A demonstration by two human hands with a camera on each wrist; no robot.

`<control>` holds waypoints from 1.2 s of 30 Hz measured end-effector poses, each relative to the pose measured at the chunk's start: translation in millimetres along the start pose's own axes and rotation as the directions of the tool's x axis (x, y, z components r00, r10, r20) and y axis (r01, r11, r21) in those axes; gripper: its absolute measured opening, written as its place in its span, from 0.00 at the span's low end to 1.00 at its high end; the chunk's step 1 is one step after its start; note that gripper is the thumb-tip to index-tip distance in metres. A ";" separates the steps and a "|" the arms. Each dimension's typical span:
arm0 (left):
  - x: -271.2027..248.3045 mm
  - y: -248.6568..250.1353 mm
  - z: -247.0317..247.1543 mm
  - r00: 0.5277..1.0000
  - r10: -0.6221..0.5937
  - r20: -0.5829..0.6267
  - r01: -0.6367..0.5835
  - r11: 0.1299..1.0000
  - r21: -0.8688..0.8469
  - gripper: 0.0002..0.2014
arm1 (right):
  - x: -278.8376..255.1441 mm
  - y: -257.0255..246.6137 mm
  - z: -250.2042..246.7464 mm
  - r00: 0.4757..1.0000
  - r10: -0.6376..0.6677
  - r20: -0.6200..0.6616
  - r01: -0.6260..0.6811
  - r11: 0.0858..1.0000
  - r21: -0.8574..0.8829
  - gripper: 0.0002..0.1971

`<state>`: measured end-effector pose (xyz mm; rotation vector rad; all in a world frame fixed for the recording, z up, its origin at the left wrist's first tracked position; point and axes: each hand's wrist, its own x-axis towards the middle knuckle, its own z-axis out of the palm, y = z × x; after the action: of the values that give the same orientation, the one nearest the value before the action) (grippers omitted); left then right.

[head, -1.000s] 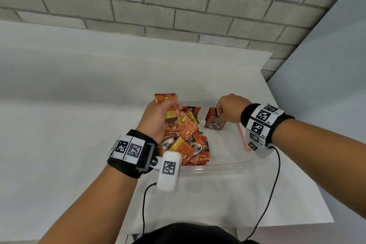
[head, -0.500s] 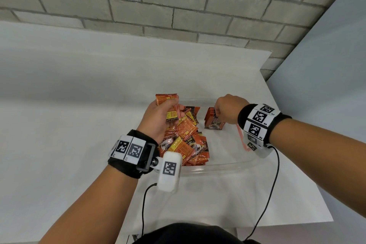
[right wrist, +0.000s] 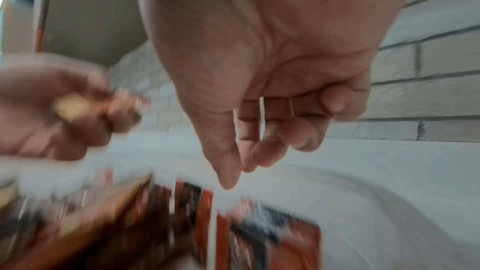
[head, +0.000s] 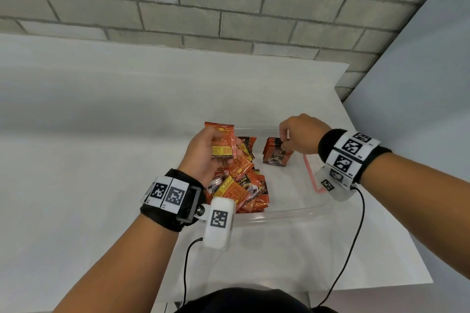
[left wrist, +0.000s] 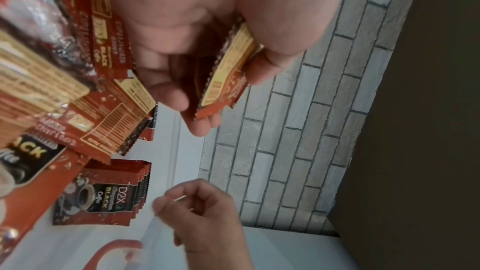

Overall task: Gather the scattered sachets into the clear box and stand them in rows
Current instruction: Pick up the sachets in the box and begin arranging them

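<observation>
Since a second ago the right hand (head: 301, 134) has lifted a little off the standing row (head: 277, 154) of sachets; its curled fingertips now hover at the row's top edge, and whether they still touch it cannot be told. The left hand (head: 203, 157) has hardly shifted and still grips a small stack (head: 221, 143) of sachets above the loose pile (head: 239, 185). From the head view, pile and row both sit inside the clear box (head: 279, 213), the pile on its left side, the row upright near the far right, with bare floor between them; the box rests on a white table (head: 76, 160) below a brick wall (head: 203, 7). The left wrist view adds what the head view hides: thumb and fingers clamp the stack (left wrist: 228, 73) from both faces, and the row (left wrist: 103, 192) shows several sachets pressed together, the front one printed with a coffee cup. It also shows the right hand (left wrist: 205, 212) loosely curled, holding nothing, just beside the row. The right wrist view is badly blurred: the hand's (right wrist: 259, 68) thumb points down toward dark red sachets (right wrist: 272, 233), fingers bent with nothing between them, and the left hand (right wrist: 52, 110) is a smear. A red strip (head: 310, 175) by the box's right wall is partly hidden by the wrist camera.
</observation>
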<state>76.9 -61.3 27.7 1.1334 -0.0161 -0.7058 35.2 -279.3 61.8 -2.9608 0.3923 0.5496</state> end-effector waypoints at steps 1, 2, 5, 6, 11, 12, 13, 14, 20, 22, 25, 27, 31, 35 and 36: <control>-0.6 0.4 0.7 1.000 -0.014 0.015 0.014 1.000 -0.013 0.11 | -5.7 2.1 -6.4 0.999 -0.008 -0.038 0.011 0.996 0.086 0.04; -1.1 0.8 2.3 0.999 -0.027 0.026 0.028 0.999 -0.020 0.11 | -12.5 3.5 -11.9 0.996 -0.017 -0.090 0.034 0.981 0.191 0.04; -2.6 2.0 10.9 0.995 -0.051 0.081 0.051 0.999 0.000 0.10 | -35.1 -1.9 -16.5 0.976 -0.039 -0.215 0.146 0.848 0.509 0.08; -2.6 2.0 15.2 0.993 -0.055 0.104 0.052 0.998 0.030 0.10 | -41.8 -6.5 -14.4 0.974 -0.060 -0.218 0.178 0.798 0.576 0.10; -2.0 -1.9 38.4 0.977 -0.071 0.203 0.041 0.988 0.151 0.07 | -54.7 -15.6 3.5 0.953 -0.093 -0.288 0.268 0.706 0.656 0.07; -1.4 -2.1 41.6 0.976 -0.075 0.205 0.044 0.988 0.149 0.07 | -56.3 -13.7 3.9 0.940 -0.062 -0.335 0.284 0.684 0.671 0.05; -1.0 -1.6 44.5 0.978 -0.081 0.193 0.055 0.989 0.134 0.09 | -58.7 -10.9 4.1 0.918 -0.021 -0.395 0.308 0.666 0.680 0.07; -0.1 -0.7 46.2 0.981 -0.097 0.169 0.079 0.991 0.110 0.13 | -61.2 -8.2 4.6 0.884 0.025 -0.466 0.338 0.656 0.676 0.09; 2.6 12.5 51.5 0.979 -0.106 0.173 0.103 0.994 0.027 0.16 | -77.8 -12.0 15.3 0.705 -0.043 -0.708 0.453 0.796 0.402 0.07; 5.8 15.5 52.6 0.983 -0.031 0.179 0.020 0.998 0.063 0.18 | -77.4 -12.0 20.4 0.757 -0.089 -0.647 0.438 0.805 0.401 0.08; 7.6 20.2 55.0 0.981 0.039 0.188 -0.066 0.988 0.141 0.14 | -79.5 -7.0 21.3 0.833 -0.063 -0.549 0.388 0.775 0.499 0.13; 8.1 19.8 57.1 0.978 0.046 0.202 -0.089 0.974 0.207 0.08 | -80.8 -4.1 16.5 0.819 0.015 -0.574 0.378 0.738 0.559 0.14; 8.4 14.5 68.7 0.970 0.045 0.237 -0.107 0.961 0.256 0.07 | -71.7 0.2 3.6 0.843 0.126 -0.524 0.284 0.723 0.630 0.20; 8.1 10.0 81.6 0.985 0.097 0.146 -0.113 0.987 0.110 0.08 | -64.4 4.4 6.8 0.932 0.211 -0.293 0.164 0.476 0.864 0.19; 8.6 9.3 82.6 0.988 0.088 0.124 -0.098 0.992 0.078 0.09 | -64.7 4.3 7.9 0.936 0.209 -0.284 0.176 0.423 0.889 0.15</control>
<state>59.0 -131.4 69.5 1.1611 -0.2015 -0.6941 -27.0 -267.2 77.8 -1.9133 0.5288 -0.2234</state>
